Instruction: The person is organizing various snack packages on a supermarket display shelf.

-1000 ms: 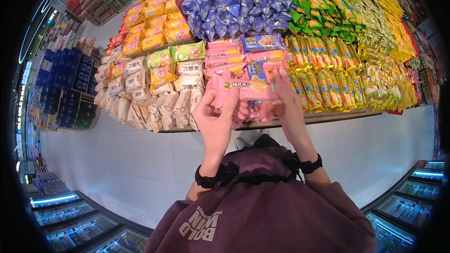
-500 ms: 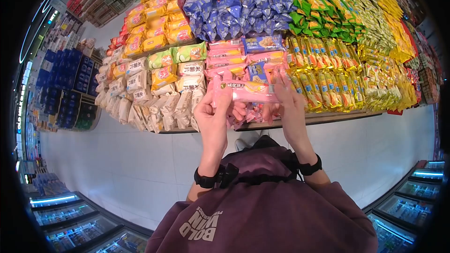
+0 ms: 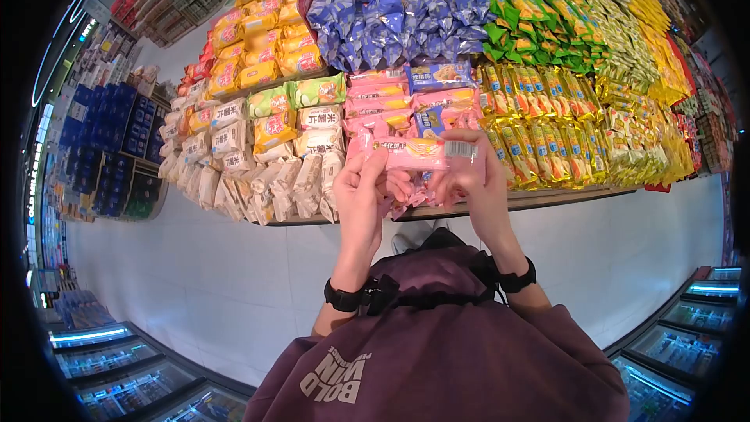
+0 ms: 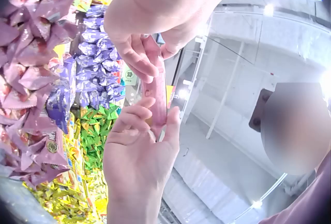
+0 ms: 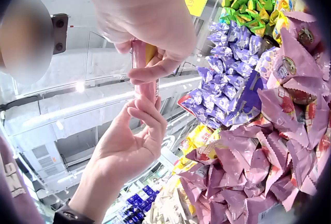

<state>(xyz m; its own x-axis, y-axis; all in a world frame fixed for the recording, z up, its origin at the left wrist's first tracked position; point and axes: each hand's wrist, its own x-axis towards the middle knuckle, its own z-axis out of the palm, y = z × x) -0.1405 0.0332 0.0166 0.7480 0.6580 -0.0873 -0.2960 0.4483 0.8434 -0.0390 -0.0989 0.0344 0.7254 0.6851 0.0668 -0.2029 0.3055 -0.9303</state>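
Note:
A pink wafer biscuit packet (image 3: 414, 153) is held level between both hands over the front of the display, its printed face up and a barcode at its right end. My left hand (image 3: 362, 197) pinches the left end, thumb on top and fingers curled below. At the barcode end, my right hand (image 3: 483, 180) grips the packet with bent fingers. From the left wrist view, the packet (image 4: 159, 97) appears edge-on between the two hands. The right wrist view shows the left hand (image 5: 126, 149) below the right hand (image 5: 150, 27), whose fingers cover part of the wrapper.
Pink packets (image 3: 377, 101) and blue packets (image 3: 440, 73) lie just beyond the hands. White packets (image 3: 230, 141) are stacked to the left, gold ones (image 3: 539, 141) to the right. Purple-blue bags (image 3: 391, 12) and green bags (image 3: 539, 16) fill the back. The display's front edge (image 3: 539, 197) runs below the hands.
My right fingers have shifted from lying over the packet's right end to bending around it, uncovering the barcode. The packet has turned from slightly tilted to nearly level; the left hand keeps its pinch.

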